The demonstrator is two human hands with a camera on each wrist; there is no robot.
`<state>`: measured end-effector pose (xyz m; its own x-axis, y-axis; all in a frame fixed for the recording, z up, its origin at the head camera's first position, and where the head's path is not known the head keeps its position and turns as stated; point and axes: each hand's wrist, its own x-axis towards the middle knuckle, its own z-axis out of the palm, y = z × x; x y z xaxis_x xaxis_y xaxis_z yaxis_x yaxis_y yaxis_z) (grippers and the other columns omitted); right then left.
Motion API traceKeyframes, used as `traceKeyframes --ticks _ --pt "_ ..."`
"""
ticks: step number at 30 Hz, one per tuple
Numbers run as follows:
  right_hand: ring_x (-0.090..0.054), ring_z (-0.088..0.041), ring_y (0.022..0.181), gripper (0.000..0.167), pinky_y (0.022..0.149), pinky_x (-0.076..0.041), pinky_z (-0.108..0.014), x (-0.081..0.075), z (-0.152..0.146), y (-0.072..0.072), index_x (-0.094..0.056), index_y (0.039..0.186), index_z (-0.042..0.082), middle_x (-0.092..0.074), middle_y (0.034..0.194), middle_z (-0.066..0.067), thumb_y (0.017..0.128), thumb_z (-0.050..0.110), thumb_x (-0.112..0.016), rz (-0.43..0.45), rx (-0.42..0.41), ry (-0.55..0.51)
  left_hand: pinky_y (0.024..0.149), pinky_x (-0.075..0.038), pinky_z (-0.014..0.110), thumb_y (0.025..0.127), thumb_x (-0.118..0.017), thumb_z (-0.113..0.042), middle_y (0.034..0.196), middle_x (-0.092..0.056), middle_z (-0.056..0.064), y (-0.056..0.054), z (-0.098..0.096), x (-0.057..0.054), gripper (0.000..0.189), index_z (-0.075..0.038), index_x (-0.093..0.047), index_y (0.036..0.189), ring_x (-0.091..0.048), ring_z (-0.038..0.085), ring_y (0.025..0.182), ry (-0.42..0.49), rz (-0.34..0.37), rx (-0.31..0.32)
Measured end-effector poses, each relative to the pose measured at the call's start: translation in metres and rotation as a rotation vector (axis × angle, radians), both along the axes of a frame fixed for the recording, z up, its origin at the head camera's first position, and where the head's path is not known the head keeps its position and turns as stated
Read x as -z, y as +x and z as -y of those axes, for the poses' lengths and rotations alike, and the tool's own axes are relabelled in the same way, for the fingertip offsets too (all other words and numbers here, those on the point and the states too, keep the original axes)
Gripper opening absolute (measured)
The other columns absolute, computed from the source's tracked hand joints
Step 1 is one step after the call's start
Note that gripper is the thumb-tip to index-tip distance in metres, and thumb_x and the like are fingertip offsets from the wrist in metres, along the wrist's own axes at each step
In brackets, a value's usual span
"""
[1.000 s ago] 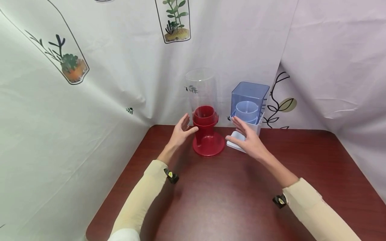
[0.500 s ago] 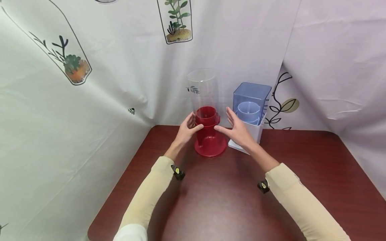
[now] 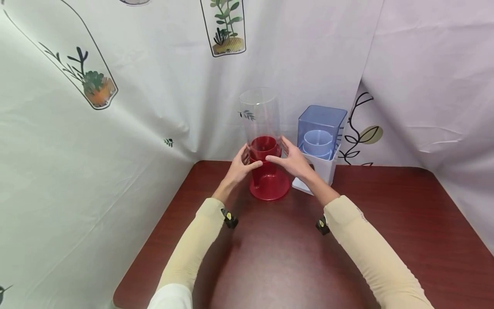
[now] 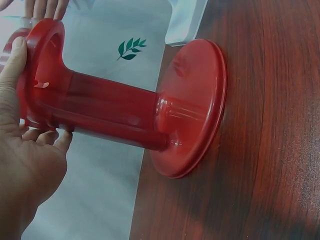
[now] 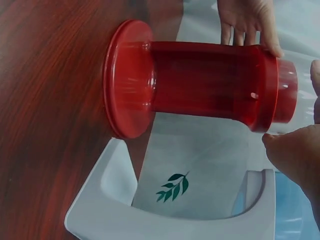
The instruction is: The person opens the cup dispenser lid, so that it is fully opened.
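A red dispenser [image 3: 269, 191] with a round base stands upright on the table, a clear tube [image 3: 259, 101] rising from its collar. My left hand [image 3: 236, 170] grips the collar from the left; in the left wrist view its thumb [image 4: 15, 62] lies over the collar's front, with other fingertips underneath. From the opposite side my right hand [image 3: 295, 165] curves round the same collar, thumb across the front and fingers up along the side. The right wrist view shows that thumb [image 5: 280, 150] right at the collar's rim. The far side of the tube is partly hidden by the hands.
Close on the right stands a white dispenser [image 3: 324, 169] with a translucent blue square top [image 3: 322, 116]. Behind both, a white cloth [image 3: 297, 64] with plant prints hangs at the table's [image 3: 278, 253] back edge and along the sides.
My right hand has moved left, from in front of the white dispenser to the red collar. My left hand has come in slightly from the left and taken hold of the collar.
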<state>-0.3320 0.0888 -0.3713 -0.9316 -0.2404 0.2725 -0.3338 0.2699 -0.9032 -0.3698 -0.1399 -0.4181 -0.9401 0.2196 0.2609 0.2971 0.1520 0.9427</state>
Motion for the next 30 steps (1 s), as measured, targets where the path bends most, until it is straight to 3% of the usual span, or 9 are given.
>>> traceKeyframes --ticks 7,10,18,26,30 --pt "-0.026 -0.026 0.147 0.095 0.116 -0.026 -0.041 -0.005 0.008 -0.003 -0.02 0.158 0.002 -0.029 0.16 -0.016 0.088 0.023 -0.08 0.041 0.012 -0.141 0.11 -0.037 0.034 0.086 -0.082 -0.023 0.153 -0.042 0.005 0.0 -0.002 0.0 0.091 -0.014 -0.028 0.158 -0.041 0.017 0.138 0.023 0.012 0.004" --pt "-0.028 -0.026 0.146 0.093 0.115 -0.027 -0.039 -0.006 0.009 -0.003 -0.022 0.157 0.001 -0.031 0.159 -0.016 0.088 0.022 -0.08 0.047 0.044 -0.148 0.109 -0.039 0.034 0.086 -0.082 -0.02 0.152 -0.044 0.005 0.0 -0.003 0.0 0.089 -0.014 -0.03 0.157 -0.043 0.017 0.137 0.039 0.02 0.007" --pt "-0.033 -0.025 0.144 0.086 0.113 -0.031 -0.036 -0.01 0.007 0.0 -0.028 0.155 -0.001 -0.036 0.156 -0.017 0.088 0.016 -0.08 0.058 0.07 -0.237 0.109 -0.038 0.039 0.085 -0.083 -0.018 0.152 -0.044 0.011 0.006 -0.008 -0.004 0.088 -0.011 -0.032 0.156 -0.045 0.024 0.136 0.061 -0.026 0.008" --pt "-0.037 -0.021 0.142 0.088 0.111 -0.034 -0.033 -0.017 0.003 0.007 -0.032 0.155 0.001 -0.039 0.155 -0.012 0.086 0.022 -0.082 0.023 0.061 -0.234 0.104 -0.043 0.035 0.079 -0.088 -0.034 0.147 -0.049 0.008 0.019 -0.01 -0.009 0.095 -0.01 -0.036 0.154 -0.049 0.023 0.133 -0.02 -0.065 -0.094" --pt "-0.039 -0.02 0.14 0.085 0.111 -0.035 -0.034 -0.023 0.003 0.013 -0.036 0.153 0.003 -0.042 0.153 -0.011 0.085 0.021 -0.083 -0.023 0.054 -0.24 0.103 -0.045 0.035 0.077 -0.088 -0.038 0.145 -0.051 0.007 0.028 -0.01 -0.015 0.096 -0.011 -0.038 0.154 -0.051 0.021 0.131 -0.025 -0.083 -0.111"
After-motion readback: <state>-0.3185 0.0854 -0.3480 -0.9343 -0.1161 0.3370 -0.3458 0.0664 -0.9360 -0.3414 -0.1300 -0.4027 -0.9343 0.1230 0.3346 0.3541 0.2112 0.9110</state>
